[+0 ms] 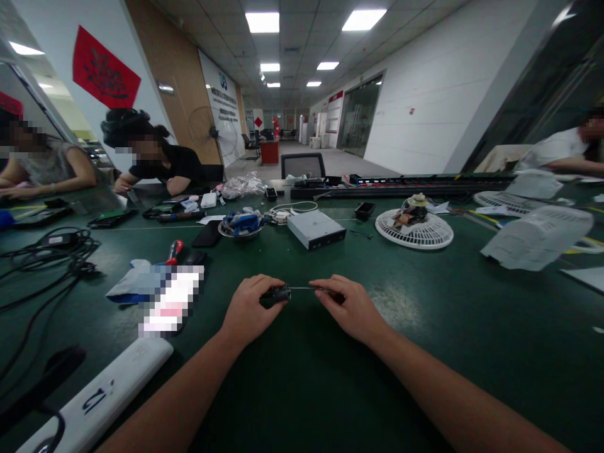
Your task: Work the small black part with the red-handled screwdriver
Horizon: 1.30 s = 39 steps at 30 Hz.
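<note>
I read the left hand (248,305) closed round the black handle of a small screwdriver (276,294), and the right hand (349,306) pinching the far end of its thin shaft, so the two hands sit close together over the green bench mat (453,371). Ahead I can see a grey optical drive (316,229) and a steel bowl (250,234) of blue-and-white parts (241,221), with a white fan grille (414,234) to the right and a red-handled screwdriver (173,251) to the left
</note>
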Each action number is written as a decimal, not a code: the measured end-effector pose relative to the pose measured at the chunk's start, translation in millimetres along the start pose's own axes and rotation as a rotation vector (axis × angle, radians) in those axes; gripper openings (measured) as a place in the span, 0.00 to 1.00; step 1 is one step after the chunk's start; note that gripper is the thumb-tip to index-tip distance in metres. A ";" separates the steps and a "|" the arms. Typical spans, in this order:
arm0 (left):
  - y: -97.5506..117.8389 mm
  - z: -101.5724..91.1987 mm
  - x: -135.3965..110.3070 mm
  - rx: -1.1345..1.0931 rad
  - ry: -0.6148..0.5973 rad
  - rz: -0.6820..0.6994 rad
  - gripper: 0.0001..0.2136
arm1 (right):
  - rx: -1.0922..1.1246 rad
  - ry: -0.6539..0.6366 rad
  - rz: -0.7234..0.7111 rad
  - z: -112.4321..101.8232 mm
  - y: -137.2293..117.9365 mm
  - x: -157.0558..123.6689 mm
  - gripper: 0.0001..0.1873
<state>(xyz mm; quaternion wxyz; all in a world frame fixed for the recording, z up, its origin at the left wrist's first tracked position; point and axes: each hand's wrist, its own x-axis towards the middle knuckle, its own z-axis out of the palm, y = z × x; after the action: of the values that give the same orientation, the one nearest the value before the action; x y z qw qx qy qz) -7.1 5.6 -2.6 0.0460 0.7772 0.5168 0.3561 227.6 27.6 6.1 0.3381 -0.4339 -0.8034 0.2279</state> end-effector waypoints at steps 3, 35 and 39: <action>3.9 -0.7 -0.3 0.005 -0.018 0.044 0.12 | -0.008 0.009 -0.012 -3.0 -1.9 -0.5 0.11; 2.7 -0.3 -0.8 0.015 -0.012 0.053 0.13 | 0.261 0.021 0.266 4.0 3.5 2.1 0.07; 10.2 -0.1 -0.6 -0.029 -0.141 0.160 0.12 | 0.569 0.007 0.292 10.8 1.8 3.1 0.11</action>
<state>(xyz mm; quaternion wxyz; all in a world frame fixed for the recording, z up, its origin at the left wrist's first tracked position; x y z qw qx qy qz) 0.6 0.4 1.7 0.0648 0.8383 0.4435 0.3103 219.3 30.4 -1.2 0.4122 -0.4335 -0.6356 0.4881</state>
